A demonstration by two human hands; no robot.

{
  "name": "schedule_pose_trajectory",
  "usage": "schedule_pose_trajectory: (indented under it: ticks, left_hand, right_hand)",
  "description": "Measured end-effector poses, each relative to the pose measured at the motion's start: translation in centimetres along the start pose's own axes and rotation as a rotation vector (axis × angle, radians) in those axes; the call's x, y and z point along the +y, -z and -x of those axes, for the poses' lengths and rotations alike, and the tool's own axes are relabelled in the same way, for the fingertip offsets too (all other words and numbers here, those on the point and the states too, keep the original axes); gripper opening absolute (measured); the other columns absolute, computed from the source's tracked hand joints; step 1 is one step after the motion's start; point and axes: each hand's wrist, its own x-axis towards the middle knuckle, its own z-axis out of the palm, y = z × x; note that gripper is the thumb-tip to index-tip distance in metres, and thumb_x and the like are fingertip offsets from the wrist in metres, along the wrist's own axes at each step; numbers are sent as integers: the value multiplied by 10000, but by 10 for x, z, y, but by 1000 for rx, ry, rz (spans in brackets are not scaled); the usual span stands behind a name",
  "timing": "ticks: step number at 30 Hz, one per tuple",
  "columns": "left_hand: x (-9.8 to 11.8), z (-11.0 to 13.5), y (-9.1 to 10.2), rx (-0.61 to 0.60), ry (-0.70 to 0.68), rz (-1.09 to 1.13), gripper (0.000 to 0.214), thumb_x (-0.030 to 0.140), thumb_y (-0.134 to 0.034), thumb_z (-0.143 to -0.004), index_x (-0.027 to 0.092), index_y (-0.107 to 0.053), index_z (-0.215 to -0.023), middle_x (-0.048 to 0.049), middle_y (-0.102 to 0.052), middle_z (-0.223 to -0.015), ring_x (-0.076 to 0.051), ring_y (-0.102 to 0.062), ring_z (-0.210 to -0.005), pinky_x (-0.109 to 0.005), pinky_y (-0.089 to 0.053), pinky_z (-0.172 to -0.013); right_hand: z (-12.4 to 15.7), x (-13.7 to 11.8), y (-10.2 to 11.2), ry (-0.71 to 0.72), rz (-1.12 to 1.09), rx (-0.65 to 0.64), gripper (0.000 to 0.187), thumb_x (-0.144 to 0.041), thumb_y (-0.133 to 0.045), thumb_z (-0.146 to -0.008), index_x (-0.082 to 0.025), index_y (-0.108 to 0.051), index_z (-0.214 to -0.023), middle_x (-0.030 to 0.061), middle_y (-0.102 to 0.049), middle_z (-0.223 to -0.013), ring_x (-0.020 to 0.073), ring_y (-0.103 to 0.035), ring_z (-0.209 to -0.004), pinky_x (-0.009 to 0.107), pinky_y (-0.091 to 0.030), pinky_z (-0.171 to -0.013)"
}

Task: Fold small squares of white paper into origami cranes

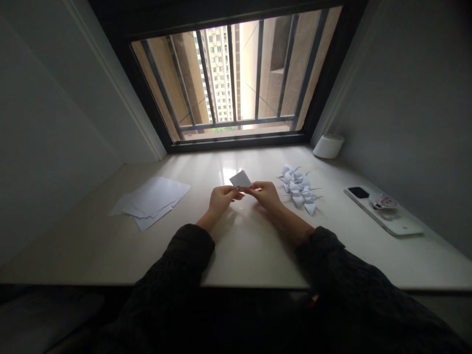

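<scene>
Right at the middle of the desk [250,255], the left hand [221,200] and right hand [266,193] meet on a small white paper square [241,179], the fingers [236,193] of both pinched together on its near corner! Featherlight, thin stuff, that square: it looks likely to bend or crumple at the slightest pressure, so a gentle hold at the edges should suit it best. Just right of the hands, a heap of folded paper cranes [298,189]; over on the left, loose white sheets [149,202]; and a phone [381,211] by the desk's right edge.
</scene>
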Motion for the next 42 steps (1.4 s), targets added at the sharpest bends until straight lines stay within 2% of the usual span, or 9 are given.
schedule_pose_trajectory:
  ticks: [13,20,24,26,30,32,35,39,42]
  left_hand:
    - [-6,-5,4,31,30,75,404,525,-677,-688,130,-707,-765,-117,-728,-761,-193,-670,-669,-298,-463,-635]
    - [-3,-3,-2,64,-15,-11,363,488,-611,-755,132,-683,-744,-103,-723,-731,-173,-658,-631,-268,-453,-584]
    - [-4,-5,2,118,-76,-125,321,454,-579,-790,153,-679,-740,-82,-725,-718,-178,-670,-653,-266,-462,-606]
    - [-4,-4,6,147,-112,-225,301,435,-560,-811,168,-680,-739,-66,-727,-721,-177,-672,-665,-265,-460,-623]
    - [4,3,10,183,-272,-615,226,369,-549,-833,217,-686,-737,-11,-724,-716,-160,-641,-649,-256,-404,-603]
    - [9,7,9,173,-360,-794,186,297,-537,-836,234,-687,-745,7,-719,-719,-155,-625,-643,-258,-377,-602]
    - [12,10,7,97,-470,-963,190,224,-518,-834,242,-687,-750,13,-719,-766,-163,-624,-692,-263,-346,-603]
    - [12,10,7,25,-515,-1024,201,239,-508,-853,246,-695,-779,4,-720,-788,-172,-618,-707,-264,-323,-592]
    - [13,9,7,-12,-520,-1037,218,261,-494,-866,250,-703,-809,-11,-718,-791,-178,-610,-704,-265,-313,-586]
  right_hand:
    - [-3,0,2,-54,-236,-165,351,-519,-652,-706,-182,-748,-731,50,-715,-715,156,-593,-678,274,-397,-628]
    - [0,1,-2,-111,-208,-93,378,-534,-635,-720,-175,-748,-752,67,-714,-713,176,-614,-680,279,-408,-598]
    - [-1,0,-1,-51,-110,-30,373,-526,-650,-718,-176,-746,-804,66,-704,-707,192,-630,-695,301,-445,-630]
    - [-2,-2,0,14,-88,34,382,-498,-680,-700,-189,-728,-919,60,-701,-759,193,-634,-727,306,-462,-649]
    - [-3,-6,3,130,-76,76,606,-454,-763,-603,-233,-616,-1147,56,-678,-933,180,-618,-766,289,-478,-614]
    - [-2,-7,3,142,-40,54,571,-440,-774,-582,-232,-641,-1097,46,-675,-913,174,-609,-756,275,-470,-596]
    - [0,-6,1,111,28,6,397,-440,-755,-601,-215,-716,-925,28,-680,-787,163,-594,-696,264,-444,-572]
    - [0,-4,2,95,112,-14,269,-451,-719,-642,-201,-748,-736,31,-692,-697,163,-582,-644,269,-416,-554]
    - [0,-5,4,128,176,-26,231,-441,-701,-680,-221,-755,-730,26,-709,-695,170,-592,-641,286,-420,-586]
